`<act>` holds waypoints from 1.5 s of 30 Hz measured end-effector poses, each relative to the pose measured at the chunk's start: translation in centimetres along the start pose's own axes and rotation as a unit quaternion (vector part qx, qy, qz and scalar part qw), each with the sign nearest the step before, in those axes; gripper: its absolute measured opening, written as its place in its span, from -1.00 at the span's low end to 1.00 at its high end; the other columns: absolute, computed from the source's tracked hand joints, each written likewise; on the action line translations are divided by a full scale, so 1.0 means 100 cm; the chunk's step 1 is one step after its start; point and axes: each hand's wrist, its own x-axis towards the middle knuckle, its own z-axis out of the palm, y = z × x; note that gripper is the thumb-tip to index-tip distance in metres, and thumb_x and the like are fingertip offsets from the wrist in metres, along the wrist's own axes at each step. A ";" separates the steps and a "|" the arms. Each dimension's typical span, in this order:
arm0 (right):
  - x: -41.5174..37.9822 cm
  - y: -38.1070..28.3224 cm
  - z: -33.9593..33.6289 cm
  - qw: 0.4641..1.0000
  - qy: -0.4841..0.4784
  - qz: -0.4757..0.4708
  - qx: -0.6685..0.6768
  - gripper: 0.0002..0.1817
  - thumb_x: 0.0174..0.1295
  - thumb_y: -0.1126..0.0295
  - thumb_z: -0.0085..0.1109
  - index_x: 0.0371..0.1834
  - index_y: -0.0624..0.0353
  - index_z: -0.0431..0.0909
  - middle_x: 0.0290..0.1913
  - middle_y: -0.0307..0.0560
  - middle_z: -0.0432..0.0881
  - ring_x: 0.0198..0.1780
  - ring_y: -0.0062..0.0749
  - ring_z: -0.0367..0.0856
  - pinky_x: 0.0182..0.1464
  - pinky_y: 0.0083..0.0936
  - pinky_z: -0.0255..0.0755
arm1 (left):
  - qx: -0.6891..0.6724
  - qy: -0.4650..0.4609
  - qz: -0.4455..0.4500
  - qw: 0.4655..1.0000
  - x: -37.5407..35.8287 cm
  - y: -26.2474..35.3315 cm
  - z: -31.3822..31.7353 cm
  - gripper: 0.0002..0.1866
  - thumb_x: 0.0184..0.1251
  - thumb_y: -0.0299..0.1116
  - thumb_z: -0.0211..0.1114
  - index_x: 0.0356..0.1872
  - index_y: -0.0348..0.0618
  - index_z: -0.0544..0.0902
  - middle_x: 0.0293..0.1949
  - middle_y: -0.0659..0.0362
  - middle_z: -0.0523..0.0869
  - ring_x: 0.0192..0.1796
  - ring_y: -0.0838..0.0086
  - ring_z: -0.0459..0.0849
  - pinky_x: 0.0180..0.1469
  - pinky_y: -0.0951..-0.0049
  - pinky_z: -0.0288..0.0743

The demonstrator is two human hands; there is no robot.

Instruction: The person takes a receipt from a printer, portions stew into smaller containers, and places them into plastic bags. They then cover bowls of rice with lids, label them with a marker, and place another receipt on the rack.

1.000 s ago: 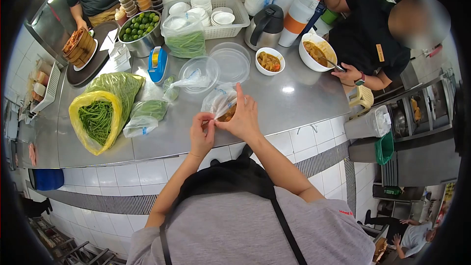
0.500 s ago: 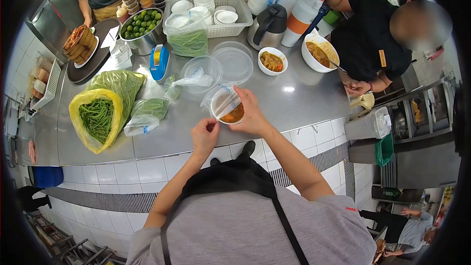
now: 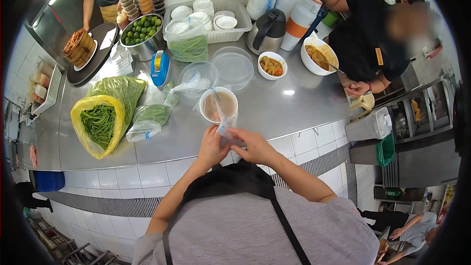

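Observation:
A white bowl of food [image 3: 212,110] stands near the counter's front edge, with clear plastic [image 3: 222,113] stretched over its top and trailing down toward me. My left hand [image 3: 212,146] pinches the plastic just below the bowl's near side. From the right, my right hand [image 3: 249,145] has its fingers closed on the same plastic, close to the left one. Behind the bowl lie a clear round container [image 3: 198,76] and clear round lids [image 3: 232,67]. A small bowl of stew [image 3: 272,65] sits farther back to the right.
To the left are a yellow bag of green beans [image 3: 98,121], a bagged green bundle [image 3: 152,113] and a blue tape dispenser [image 3: 160,66]. Behind stand a pot of limes [image 3: 142,30], a steel jug [image 3: 266,30] and a dish basket [image 3: 230,32]. A co-worker [image 3: 365,34] stands at right.
Both hands have moved down toward me and closer together. The plastic now spans the bowl and is pulled over its near rim. My right hand has left the bowl's side.

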 end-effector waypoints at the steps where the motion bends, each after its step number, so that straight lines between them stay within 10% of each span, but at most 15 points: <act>1: 0.001 -0.014 -0.014 0.998 -0.066 0.004 -0.003 -0.55 -0.03 0.50 0.15 0.01 0.14 0.39 -0.24 -0.03 0.55 -0.27 -0.24 0.56 -0.22 -0.49 0.46 | 0.045 -0.019 0.054 0.997 0.000 0.001 -0.003 -0.69 -0.20 -0.44 0.29 -0.31 -0.24 0.57 -0.22 -0.03 0.52 -0.03 0.05 0.41 0.01 0.18 0.29; 5: 0.050 -0.031 -0.098 0.985 0.048 -0.082 -0.146 -0.79 -0.03 0.48 0.17 -0.27 0.19 0.54 -0.36 -0.07 0.59 -0.30 -0.25 0.57 -0.28 -0.50 0.45 | 0.120 -0.145 0.010 0.982 -0.013 0.004 -0.014 -0.71 -0.15 -0.32 0.29 -0.36 -0.21 0.52 -0.20 -0.04 0.53 -0.12 0.11 0.49 -0.08 0.22 0.36; 9: 0.168 -0.020 -0.213 0.903 0.327 -0.158 -0.230 -0.85 0.03 0.45 0.11 -0.33 0.25 0.56 -0.37 0.03 0.58 -0.36 -0.25 0.58 -0.32 -0.49 0.43 | 0.119 0.016 -0.002 0.993 -0.026 0.019 -0.044 -0.79 -0.12 -0.42 0.29 -0.37 -0.13 0.56 -0.19 0.13 0.59 -0.18 0.25 0.54 -0.14 0.33 0.41; 18: 0.360 0.045 -0.338 0.834 0.200 -0.218 -0.465 -0.75 0.00 0.47 0.00 -0.21 0.16 0.54 -0.07 0.03 0.51 -0.14 -0.14 0.52 -0.03 -0.39 0.38 | 0.160 0.211 -0.171 0.949 -0.048 0.057 -0.064 -0.85 -0.10 -0.56 0.24 -0.42 -0.19 0.54 -0.25 0.10 0.59 -0.18 0.23 0.54 -0.12 0.34 0.40; 22: 0.381 0.040 -0.360 0.878 0.081 -0.017 -0.471 -0.81 -0.07 0.46 0.00 -0.37 0.15 0.58 -0.27 0.00 0.60 -0.27 -0.13 0.56 -0.17 -0.42 0.44 | 0.169 0.254 -0.200 0.931 -0.057 0.066 -0.048 -0.84 -0.09 -0.61 0.21 -0.40 -0.22 0.53 -0.27 0.04 0.58 -0.17 0.17 0.53 -0.10 0.31 0.40; 30: 0.402 0.038 -0.370 0.888 0.152 -0.153 -0.406 -0.85 -0.05 0.43 -0.02 -0.44 0.21 0.52 -0.35 0.12 0.58 -0.22 -0.01 0.53 -0.16 -0.25 0.40 | 0.209 0.294 -0.234 0.903 -0.055 0.093 -0.028 -0.82 -0.06 -0.62 0.19 -0.36 -0.21 0.52 -0.23 0.05 0.57 -0.15 0.17 0.53 -0.09 0.32 0.41; 39: 0.414 -0.017 -0.387 0.746 0.579 -0.305 -0.121 -0.76 0.19 0.28 -0.12 -0.29 0.25 0.42 -0.41 0.13 0.52 -0.36 0.00 0.51 -0.31 -0.20 0.34 | 0.212 0.306 -0.204 0.905 -0.023 0.114 -0.016 -0.77 -0.10 -0.60 0.23 -0.32 -0.18 0.54 -0.23 0.06 0.58 -0.16 0.20 0.54 -0.12 0.35 0.42; 43: 0.337 -0.095 -0.359 0.795 0.431 -0.397 -0.156 -0.81 0.20 0.27 -0.07 -0.24 0.12 0.42 -0.66 -0.14 0.42 -0.61 -0.41 0.42 -0.53 -0.49 0.29 | 0.199 0.287 -0.080 0.934 0.032 0.133 -0.022 -0.66 -0.13 -0.57 0.28 -0.22 -0.18 0.54 -0.18 0.04 0.58 -0.11 0.18 0.54 -0.07 0.34 0.41; 45: 0.290 -0.089 -0.315 0.936 0.209 -0.273 -0.067 -0.86 0.19 0.31 -0.07 -0.25 0.06 0.43 -0.71 -0.34 0.31 -0.69 -0.70 0.25 -0.67 -0.66 0.14 | 0.165 0.299 0.035 0.939 0.083 0.155 -0.028 -0.41 -0.17 -0.47 0.37 0.01 -0.27 0.38 -0.13 -0.02 0.56 -0.02 0.14 0.50 0.00 0.32 0.38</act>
